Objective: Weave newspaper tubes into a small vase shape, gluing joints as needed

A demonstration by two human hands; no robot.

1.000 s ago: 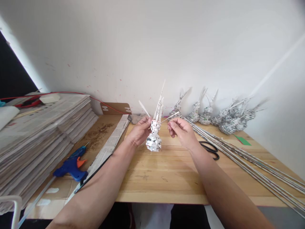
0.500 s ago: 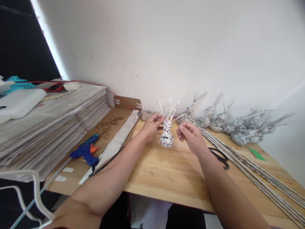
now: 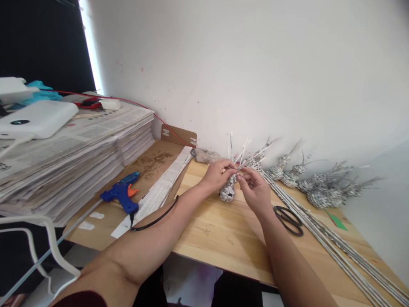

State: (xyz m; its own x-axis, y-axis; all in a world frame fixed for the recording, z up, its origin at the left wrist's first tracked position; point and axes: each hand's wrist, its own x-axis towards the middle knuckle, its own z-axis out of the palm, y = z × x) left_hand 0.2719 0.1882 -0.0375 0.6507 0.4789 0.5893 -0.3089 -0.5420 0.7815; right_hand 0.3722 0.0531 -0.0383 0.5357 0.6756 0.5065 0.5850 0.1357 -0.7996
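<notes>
A small vase woven from rolled newspaper strips [image 3: 227, 192] stands over the wooden table, tilted a little, with loose paper ends fanning out of its top. My left hand [image 3: 220, 174] is closed around its neck from the left. At the right of the neck, my right hand [image 3: 254, 187] pinches one of the paper strips between thumb and forefinger. Both hands' fingertips nearly meet at the rim and hide most of the neck.
Several woven paper vases [image 3: 326, 189] line the wall at right. Long paper rods [image 3: 332, 238] and black-handled scissors [image 3: 289, 220] lie on the table [image 3: 220, 247]. A blue glue gun [image 3: 123, 194] rests on cardboard at left, beside a newspaper stack [image 3: 128, 147].
My right hand has moved left to the vase's neck and pinches a strip there. My left hand has shifted over the neck, and the vase has tilted. The view has turned slightly.
</notes>
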